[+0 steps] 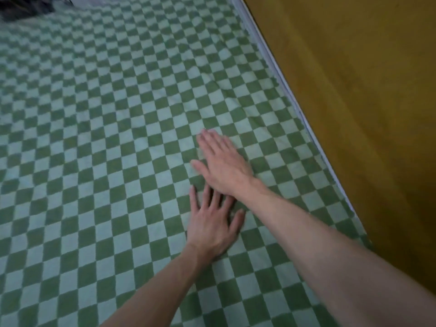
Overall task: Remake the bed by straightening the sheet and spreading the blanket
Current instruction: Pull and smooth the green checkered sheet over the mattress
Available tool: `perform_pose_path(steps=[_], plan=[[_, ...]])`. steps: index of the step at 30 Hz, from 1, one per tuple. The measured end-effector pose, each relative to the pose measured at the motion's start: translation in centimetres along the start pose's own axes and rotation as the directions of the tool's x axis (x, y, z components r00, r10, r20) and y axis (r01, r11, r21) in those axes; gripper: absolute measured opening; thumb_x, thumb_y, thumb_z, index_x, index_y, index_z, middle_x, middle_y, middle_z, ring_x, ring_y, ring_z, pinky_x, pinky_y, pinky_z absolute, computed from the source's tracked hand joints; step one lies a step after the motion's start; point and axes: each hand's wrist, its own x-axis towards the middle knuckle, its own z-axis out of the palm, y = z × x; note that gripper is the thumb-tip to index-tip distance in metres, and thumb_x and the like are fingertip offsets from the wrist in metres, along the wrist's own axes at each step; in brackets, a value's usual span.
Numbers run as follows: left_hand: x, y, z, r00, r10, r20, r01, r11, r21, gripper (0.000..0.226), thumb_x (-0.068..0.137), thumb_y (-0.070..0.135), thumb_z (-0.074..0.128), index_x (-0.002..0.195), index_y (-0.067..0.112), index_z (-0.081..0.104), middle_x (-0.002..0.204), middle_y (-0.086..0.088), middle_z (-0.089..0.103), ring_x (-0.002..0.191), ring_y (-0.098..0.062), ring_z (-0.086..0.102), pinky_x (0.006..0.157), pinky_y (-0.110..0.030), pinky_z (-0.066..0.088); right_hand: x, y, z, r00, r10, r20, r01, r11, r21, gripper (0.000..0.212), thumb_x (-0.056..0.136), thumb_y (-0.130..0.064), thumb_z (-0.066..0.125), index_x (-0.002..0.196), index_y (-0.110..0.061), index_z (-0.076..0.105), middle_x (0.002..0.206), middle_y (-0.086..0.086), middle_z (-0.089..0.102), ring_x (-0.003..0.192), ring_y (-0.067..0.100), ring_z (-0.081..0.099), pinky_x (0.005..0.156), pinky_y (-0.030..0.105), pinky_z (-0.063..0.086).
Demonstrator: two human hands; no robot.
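Two hands flat on one checkered sheet, one wall alongside.

One sheet [118,138]: green and pale-green checks, soft woven look, spread over nearly the whole view, shallow creases near the far right edge. Left hand [212,223]: palm down, fingers straight and spread, pressing on the sheet, gripping nothing. Right hand [224,164]: palm down, fingers straight and close together, just beyond the left, blurred, also flat on the sheet, gripping nothing. Right wrist crossing over the left fingertips. One pale mattress edge [278,74] running diagonally along the sheet's right side. One mustard-yellow wall [354,90], matte, smooth. One dark blurred mass [26,8] top left, too blurred to identify.
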Motion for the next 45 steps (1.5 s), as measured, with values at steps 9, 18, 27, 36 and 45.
perform_pose_path(steps=[9, 18, 27, 36, 45], plan=[[1.2, -0.4, 1.2, 0.993, 0.075, -0.094, -0.080, 0.996, -0.050, 0.068, 0.103, 0.064, 0.029, 0.163, 0.033, 0.017, 0.172, -0.005, 0.007, 0.159, -0.030, 0.003, 0.119, -0.067, 0.008, 10.9, 11.4, -1.7, 0.977, 0.209, -0.035, -0.212, 0.966, -0.147, 0.080, 0.098, -0.070, -0.002, 0.162, -0.022, 0.000, 0.169, -0.003, -0.007, 0.156, 0.018, -0.008, 0.127, 0.045, -0.001], [1.7, -0.7, 0.5, 0.992, 0.126, 0.032, -0.122, 0.987, -0.101, 0.070, 0.099, 0.066, 0.031, 0.161, 0.033, 0.027, 0.171, -0.008, 0.014, 0.158, -0.032, 0.010, 0.117, -0.069, 0.013, 18.9, 6.9, -4.0, 0.968, 0.233, -0.094, -0.244, 0.963, -0.117, 0.080, 0.101, -0.062, 0.005, 0.161, -0.010, 0.001, 0.169, 0.009, -0.005, 0.156, 0.025, -0.006, 0.127, 0.044, -0.001], [18.4, -6.4, -3.5, 0.971, 0.238, -0.037, -0.240, 0.970, -0.047, 0.064, 0.104, 0.066, 0.018, 0.161, 0.037, 0.018, 0.171, -0.002, 0.009, 0.159, -0.027, -0.002, 0.125, -0.061, 0.002, 25.3, 15.9, -5.5, 0.951, 0.306, -0.042, -0.308, 0.947, -0.087, 0.083, 0.096, -0.070, 0.005, 0.162, -0.020, 0.003, 0.170, 0.000, -0.004, 0.156, 0.018, -0.005, 0.126, 0.045, -0.002], [19.1, -6.7, -2.2, 0.961, 0.266, -0.075, -0.272, 0.957, -0.101, 0.065, 0.102, 0.061, 0.031, 0.161, 0.035, 0.025, 0.172, -0.001, 0.009, 0.159, -0.025, 0.007, 0.124, -0.058, 0.008, 34.4, 10.4, -7.4, 0.943, 0.234, -0.237, -0.255, 0.965, -0.062, 0.075, 0.104, -0.056, 0.012, 0.161, -0.009, 0.009, 0.169, 0.011, 0.003, 0.157, 0.026, 0.000, 0.127, 0.047, 0.002], [19.3, -7.1, -1.5, 0.960, 0.260, -0.106, -0.267, 0.962, -0.057, 0.069, 0.094, 0.061, 0.042, 0.158, 0.037, 0.034, 0.167, -0.001, 0.028, 0.154, -0.026, 0.027, 0.120, -0.057, 0.024, 40.6, 10.5, -6.4, 1.000, -0.020, 0.014, 0.021, 0.995, -0.102, 0.075, 0.101, -0.064, 0.010, 0.162, -0.020, 0.010, 0.169, 0.002, 0.002, 0.156, 0.021, 0.001, 0.127, 0.050, 0.008]])
